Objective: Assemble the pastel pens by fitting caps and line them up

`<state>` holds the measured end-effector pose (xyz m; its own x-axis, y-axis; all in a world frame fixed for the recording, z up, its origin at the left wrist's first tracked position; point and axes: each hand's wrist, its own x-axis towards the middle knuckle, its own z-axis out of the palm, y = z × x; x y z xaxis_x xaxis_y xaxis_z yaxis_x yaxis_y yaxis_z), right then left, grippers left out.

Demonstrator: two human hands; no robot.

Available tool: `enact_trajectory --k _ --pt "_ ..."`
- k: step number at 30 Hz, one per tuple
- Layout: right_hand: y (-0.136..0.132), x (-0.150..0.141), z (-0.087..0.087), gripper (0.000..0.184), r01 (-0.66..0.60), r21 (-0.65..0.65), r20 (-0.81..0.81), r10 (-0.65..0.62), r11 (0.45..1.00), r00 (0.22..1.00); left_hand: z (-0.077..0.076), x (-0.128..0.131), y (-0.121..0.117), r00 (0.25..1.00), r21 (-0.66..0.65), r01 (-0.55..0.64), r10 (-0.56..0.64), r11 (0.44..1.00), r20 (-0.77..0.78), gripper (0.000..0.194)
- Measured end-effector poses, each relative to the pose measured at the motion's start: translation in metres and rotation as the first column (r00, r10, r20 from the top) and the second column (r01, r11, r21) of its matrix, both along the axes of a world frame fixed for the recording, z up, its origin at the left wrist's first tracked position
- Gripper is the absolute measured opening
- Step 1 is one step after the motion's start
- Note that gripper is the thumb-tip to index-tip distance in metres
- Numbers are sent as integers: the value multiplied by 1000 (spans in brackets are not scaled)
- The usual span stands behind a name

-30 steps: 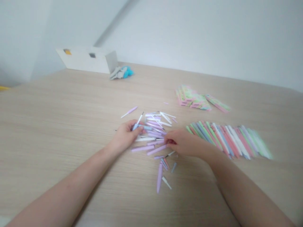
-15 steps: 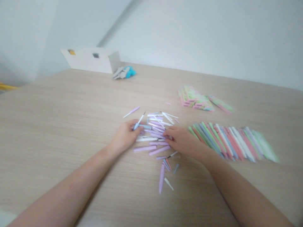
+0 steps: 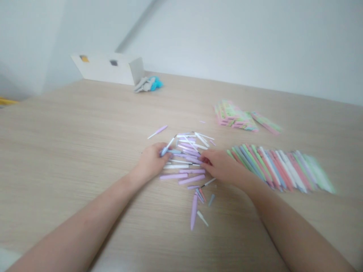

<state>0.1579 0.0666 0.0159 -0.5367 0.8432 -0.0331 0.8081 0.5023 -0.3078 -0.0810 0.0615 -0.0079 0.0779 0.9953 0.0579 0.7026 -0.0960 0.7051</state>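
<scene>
Two hands amid pastel sticks (image 3: 187, 177), left grip (image 3: 151, 162) pinching a blue stick (image 3: 166, 151), right grip (image 3: 219, 166) unclear

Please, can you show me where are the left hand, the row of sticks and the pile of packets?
left hand (image 3: 151, 162): head view, back of the hand
row of sticks (image 3: 272, 168): head view, middle of the row
pile of packets (image 3: 234, 118): head view, top of the pile

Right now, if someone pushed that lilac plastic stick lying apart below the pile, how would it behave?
It would probably roll easily, since the lilac plastic stick looks slim and round. It seems stiff, lying straight on the wooden table. Its tapered end may make it curve as it rolls.
</scene>
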Motion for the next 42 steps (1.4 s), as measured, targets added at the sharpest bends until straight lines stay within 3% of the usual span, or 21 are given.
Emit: enact_trajectory --k 9,20,32,38,42 --pt "4 7 4 22 -7 -86 -13 6 996 1000 3 2 -1 995 21 -2 4 1000 -102 24" --pt "9 18 10 21 17 -125 6 -17 992 1000 3 2 -2 995 -2 7 -8 1000 -99 24" --pt "15 26 -2 15 -14 -97 -9 13 995 1000 3 2 -1 994 2 17 -17 1000 -105 23" --pt "12 24 5 14 63 -7 -41 -64 998 997 3 3 -1 994 -7 14 -15 1000 -111 23" --pt "10 20 7 13 42 -33 -71 -44 999 997 3 2 -2 992 -2 10 -10 1000 -123 23"
